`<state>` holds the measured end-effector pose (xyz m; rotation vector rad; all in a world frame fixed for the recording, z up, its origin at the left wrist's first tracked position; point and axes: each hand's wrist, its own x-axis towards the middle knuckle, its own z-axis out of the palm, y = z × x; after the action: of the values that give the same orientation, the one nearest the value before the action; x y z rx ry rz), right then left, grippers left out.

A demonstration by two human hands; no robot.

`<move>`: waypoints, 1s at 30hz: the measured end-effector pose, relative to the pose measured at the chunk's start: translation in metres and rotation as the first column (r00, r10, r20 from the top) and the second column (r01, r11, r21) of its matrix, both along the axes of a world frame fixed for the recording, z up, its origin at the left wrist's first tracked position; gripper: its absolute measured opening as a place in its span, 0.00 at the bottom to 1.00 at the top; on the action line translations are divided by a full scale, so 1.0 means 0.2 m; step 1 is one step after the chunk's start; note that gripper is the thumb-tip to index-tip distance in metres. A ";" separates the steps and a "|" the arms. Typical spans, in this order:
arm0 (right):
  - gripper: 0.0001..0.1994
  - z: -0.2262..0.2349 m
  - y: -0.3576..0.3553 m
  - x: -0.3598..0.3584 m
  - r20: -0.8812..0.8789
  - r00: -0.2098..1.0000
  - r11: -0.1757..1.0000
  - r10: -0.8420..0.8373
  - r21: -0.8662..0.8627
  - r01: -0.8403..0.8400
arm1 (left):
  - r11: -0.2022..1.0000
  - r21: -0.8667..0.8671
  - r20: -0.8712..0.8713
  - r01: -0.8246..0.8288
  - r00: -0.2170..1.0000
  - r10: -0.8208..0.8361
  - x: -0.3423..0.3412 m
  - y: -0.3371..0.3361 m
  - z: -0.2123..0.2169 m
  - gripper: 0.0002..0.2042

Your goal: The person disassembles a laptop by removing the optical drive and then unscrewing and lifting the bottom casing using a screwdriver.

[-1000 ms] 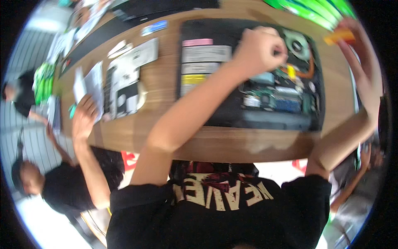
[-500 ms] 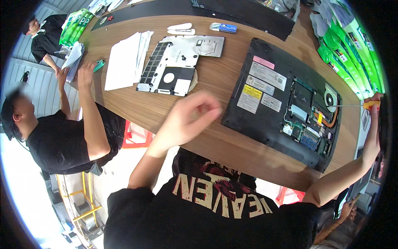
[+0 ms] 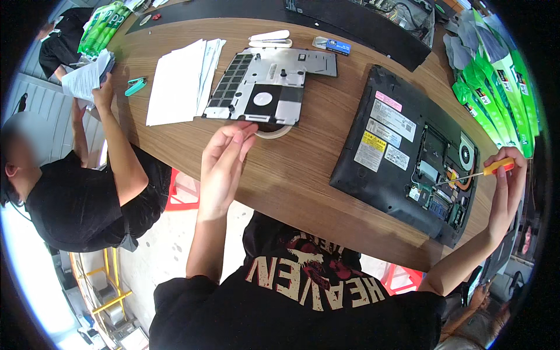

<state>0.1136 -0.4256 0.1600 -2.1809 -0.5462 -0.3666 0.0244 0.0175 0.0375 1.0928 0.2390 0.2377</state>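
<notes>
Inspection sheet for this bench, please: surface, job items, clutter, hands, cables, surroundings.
Surface: wooden table, curved edge.
Job's things: open black laptop lying base up; its removed cover panel lies apart; orange-handled screwdriver, tip in the laptop.
Clutter: white papers, tape roll under the panel, green packets.
Hands: left hand open, reaching toward the panel; right hand holds the screwdriver.
Cables: nothing seen.
Surroundings: a seated person in black holding papers.

Your left hand (image 3: 223, 163) reaches forward, fingers loosely extended and open. Your right hand (image 3: 506, 185) is raised, fingers pinched in a grip.
</notes>
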 end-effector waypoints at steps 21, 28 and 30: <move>0.13 -0.15 0.02 -0.10 -0.147 0.987 0.978 0.067 0.203 -0.036 | 0.277 0.936 0.214 -0.217 0.976 0.044 0.25 -0.01 -0.12 0.07; 0.13 -0.18 0.01 -0.11 -0.155 0.986 0.980 0.054 0.196 -0.023 | 0.218 0.970 0.099 -0.111 0.993 0.064 0.24 -0.05 -0.10 0.24; 0.13 -0.18 0.01 -0.11 -0.163 0.986 0.981 0.044 0.196 -0.011 | 0.233 0.967 0.080 -0.097 0.993 0.082 0.24 -0.06 -0.09 0.27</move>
<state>0.0913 -0.4239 0.1247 -1.9912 -0.4287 -0.2108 0.0724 0.0046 0.0202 2.3925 0.1146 0.5459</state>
